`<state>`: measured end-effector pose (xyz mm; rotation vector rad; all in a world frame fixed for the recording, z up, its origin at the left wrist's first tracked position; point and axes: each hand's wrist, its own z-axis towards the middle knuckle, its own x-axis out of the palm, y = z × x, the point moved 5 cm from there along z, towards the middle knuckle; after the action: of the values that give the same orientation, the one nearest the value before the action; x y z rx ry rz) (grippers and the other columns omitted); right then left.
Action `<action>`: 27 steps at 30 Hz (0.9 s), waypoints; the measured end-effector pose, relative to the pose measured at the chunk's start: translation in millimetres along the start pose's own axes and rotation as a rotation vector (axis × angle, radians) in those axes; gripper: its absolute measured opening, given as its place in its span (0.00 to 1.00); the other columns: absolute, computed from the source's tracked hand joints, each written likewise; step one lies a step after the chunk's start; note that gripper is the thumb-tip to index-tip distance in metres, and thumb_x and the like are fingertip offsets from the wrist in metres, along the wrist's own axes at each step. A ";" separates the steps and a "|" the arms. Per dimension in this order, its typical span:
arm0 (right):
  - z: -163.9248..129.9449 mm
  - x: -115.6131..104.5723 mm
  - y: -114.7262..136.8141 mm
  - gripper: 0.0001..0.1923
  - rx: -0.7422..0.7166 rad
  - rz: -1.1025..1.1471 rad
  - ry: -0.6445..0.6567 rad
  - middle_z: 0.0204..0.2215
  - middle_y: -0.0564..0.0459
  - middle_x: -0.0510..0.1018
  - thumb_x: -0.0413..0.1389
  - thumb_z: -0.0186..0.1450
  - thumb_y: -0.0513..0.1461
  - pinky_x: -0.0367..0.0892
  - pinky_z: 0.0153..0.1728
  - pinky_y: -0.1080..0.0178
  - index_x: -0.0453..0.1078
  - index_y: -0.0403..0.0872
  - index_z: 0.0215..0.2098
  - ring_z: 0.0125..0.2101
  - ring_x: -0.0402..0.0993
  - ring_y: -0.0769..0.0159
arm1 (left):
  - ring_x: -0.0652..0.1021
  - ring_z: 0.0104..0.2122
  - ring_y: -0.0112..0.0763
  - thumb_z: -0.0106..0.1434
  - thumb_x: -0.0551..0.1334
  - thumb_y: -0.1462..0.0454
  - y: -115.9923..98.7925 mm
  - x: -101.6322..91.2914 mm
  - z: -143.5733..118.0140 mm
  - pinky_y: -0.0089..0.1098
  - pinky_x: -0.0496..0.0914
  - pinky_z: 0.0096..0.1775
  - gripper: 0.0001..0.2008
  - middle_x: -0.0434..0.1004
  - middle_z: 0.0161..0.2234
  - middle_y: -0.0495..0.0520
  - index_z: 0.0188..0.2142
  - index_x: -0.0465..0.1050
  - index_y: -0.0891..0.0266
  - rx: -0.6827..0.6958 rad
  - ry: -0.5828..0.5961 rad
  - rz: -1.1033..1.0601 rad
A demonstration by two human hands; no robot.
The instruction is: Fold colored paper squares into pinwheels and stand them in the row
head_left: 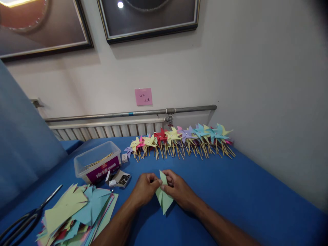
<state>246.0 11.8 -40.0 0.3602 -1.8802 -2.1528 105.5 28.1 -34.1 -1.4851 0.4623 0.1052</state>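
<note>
A pale green piece of paper, cut and partly folded with pointed corners, is held up between my two hands above the blue table. My left hand pinches it at its left edge, thumb against the paper. From the other side my right hand grips it, with the thumb in front and the fingers curled behind. Both thumb tips come close together near the middle of the sheet. Whether a pin sits between the fingers is hidden.
Finished paper pinwheels on sticks lie along the wall. To the left are a clear plastic box with sticks, a small open box of metal pins, a pile of cut coloured paper and black-handled scissors.
</note>
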 end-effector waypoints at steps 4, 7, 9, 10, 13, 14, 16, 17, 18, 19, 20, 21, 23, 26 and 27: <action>2.3 -0.2 -5.6 0.18 0.022 0.067 -0.015 0.33 0.54 0.77 0.61 0.57 0.38 0.65 0.33 0.65 0.68 0.47 0.46 0.33 0.74 0.64 | 0.59 0.20 0.24 0.56 0.63 0.56 0.4 1.0 0.0 0.28 0.51 0.25 0.13 0.60 0.17 0.43 0.22 0.69 0.62 -0.004 -0.005 -0.009; 2.7 -0.5 -7.4 0.19 0.040 0.101 -0.027 0.32 0.54 0.78 0.62 0.56 0.38 0.65 0.32 0.65 0.68 0.47 0.45 0.32 0.74 0.65 | 0.60 0.20 0.24 0.55 0.64 0.56 2.1 2.2 0.6 0.28 0.52 0.25 0.13 0.61 0.17 0.43 0.23 0.70 0.63 -0.008 0.011 -0.045; 2.9 -0.7 -7.9 0.19 0.044 0.122 -0.033 0.32 0.54 0.79 0.63 0.56 0.39 0.65 0.31 0.65 0.68 0.48 0.45 0.31 0.74 0.65 | 0.60 0.21 0.24 0.54 0.65 0.56 3.0 2.4 1.6 0.28 0.52 0.25 0.13 0.61 0.17 0.43 0.23 0.71 0.63 -0.007 0.016 -0.061; 3.2 -0.9 -8.4 0.19 0.044 0.133 -0.037 0.32 0.54 0.80 0.63 0.56 0.39 0.66 0.31 0.65 0.68 0.48 0.44 0.31 0.75 0.65 | 0.61 0.21 0.24 0.54 0.65 0.56 3.5 1.8 2.4 0.27 0.53 0.25 0.13 0.62 0.17 0.43 0.23 0.71 0.64 -0.006 0.008 -0.079; 5.5 -5.3 -11.3 0.18 0.039 0.165 -0.104 0.32 0.55 0.81 0.64 0.54 0.40 0.66 0.31 0.65 0.68 0.49 0.43 0.30 0.76 0.65 | 0.65 0.22 0.24 0.50 0.68 0.57 6.9 -2.1 6.0 0.27 0.57 0.26 0.13 0.68 0.20 0.45 0.25 0.73 0.65 -0.012 -0.068 -0.203; 6.4 -8.0 -12.7 0.19 0.038 0.171 -0.146 0.31 0.55 0.81 0.64 0.54 0.40 0.67 0.30 0.65 0.67 0.49 0.42 0.29 0.76 0.64 | 0.66 0.22 0.25 0.49 0.70 0.57 9.0 -3.3 7.2 0.27 0.58 0.27 0.13 0.70 0.20 0.46 0.26 0.73 0.65 -0.021 -0.102 -0.263; 7.9 -13.3 -14.9 0.19 0.032 0.191 -0.230 0.32 0.55 0.81 0.65 0.53 0.41 0.68 0.30 0.64 0.67 0.49 0.41 0.29 0.76 0.64 | 0.68 0.22 0.25 0.46 0.72 0.57 13.9 -3.1 8.9 0.27 0.60 0.27 0.15 0.73 0.21 0.48 0.29 0.74 0.65 -0.061 -0.151 -0.396; 8.4 -15.0 -15.4 0.20 0.025 0.202 -0.261 0.32 0.54 0.81 0.66 0.53 0.42 0.69 0.30 0.63 0.67 0.49 0.41 0.29 0.76 0.63 | 0.68 0.21 0.25 0.45 0.73 0.57 16.2 -1.1 9.1 0.27 0.60 0.26 0.16 0.73 0.21 0.48 0.30 0.75 0.65 -0.090 -0.157 -0.463; 8.8 -15.9 -15.5 0.20 0.017 0.211 -0.281 0.33 0.54 0.81 0.66 0.53 0.43 0.70 0.30 0.63 0.67 0.50 0.41 0.30 0.77 0.63 | 0.68 0.20 0.24 0.44 0.73 0.57 17.3 2.0 8.8 0.27 0.60 0.25 0.17 0.73 0.20 0.48 0.30 0.75 0.65 -0.116 -0.151 -0.521; 9.0 -16.0 -15.2 0.20 0.009 0.215 -0.294 0.33 0.54 0.81 0.66 0.53 0.43 0.70 0.31 0.62 0.67 0.50 0.41 0.30 0.77 0.62 | 0.68 0.19 0.24 0.44 0.74 0.57 17.1 6.0 8.0 0.27 0.60 0.24 0.17 0.73 0.19 0.49 0.30 0.75 0.66 -0.134 -0.132 -0.568; 9.1 -15.6 -14.7 0.20 0.000 0.216 -0.302 0.34 0.53 0.81 0.66 0.53 0.44 0.71 0.31 0.62 0.67 0.50 0.41 0.31 0.78 0.62 | 0.68 0.19 0.25 0.43 0.74 0.58 15.5 10.2 6.8 0.27 0.61 0.24 0.18 0.74 0.20 0.50 0.30 0.76 0.66 -0.142 -0.107 -0.603; 9.1 -14.6 -14.1 0.20 -0.005 0.214 -0.306 0.33 0.54 0.81 0.66 0.53 0.43 0.71 0.32 0.62 0.67 0.50 0.41 0.31 0.78 0.61 | 0.70 0.20 0.26 0.41 0.75 0.58 12.9 14.1 5.3 0.27 0.62 0.25 0.18 0.75 0.21 0.51 0.30 0.77 0.67 -0.143 -0.085 -0.628; 8.9 -11.9 -13.4 0.18 -0.005 0.207 -0.307 0.32 0.54 0.81 0.65 0.53 0.43 0.71 0.31 0.62 0.67 0.50 0.40 0.31 0.78 0.61 | 0.74 0.22 0.30 0.38 0.76 0.60 7.7 19.0 2.2 0.30 0.67 0.28 0.20 0.78 0.23 0.54 0.30 0.78 0.68 -0.143 -0.076 -0.650; 8.5 -8.3 -13.4 0.18 0.000 0.221 -0.294 0.31 0.55 0.82 0.65 0.53 0.42 0.70 0.30 0.63 0.67 0.50 0.39 0.30 0.78 0.62 | 0.77 0.24 0.34 0.36 0.77 0.60 4.5 19.9 -0.5 0.33 0.71 0.31 0.21 0.80 0.24 0.56 0.30 0.79 0.69 -0.159 -0.122 -0.662; 8.4 -7.6 -13.6 0.18 0.001 0.232 -0.286 0.31 0.55 0.82 0.65 0.53 0.43 0.70 0.30 0.63 0.67 0.50 0.39 0.29 0.78 0.63 | 0.77 0.23 0.34 0.37 0.77 0.60 4.4 19.4 -0.6 0.33 0.71 0.31 0.20 0.80 0.23 0.56 0.29 0.79 0.69 -0.158 -0.130 -0.661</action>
<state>249.7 24.0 -52.3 -0.1697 -1.9542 -2.1343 121.4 23.8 -45.1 -1.7054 -0.1590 -0.2888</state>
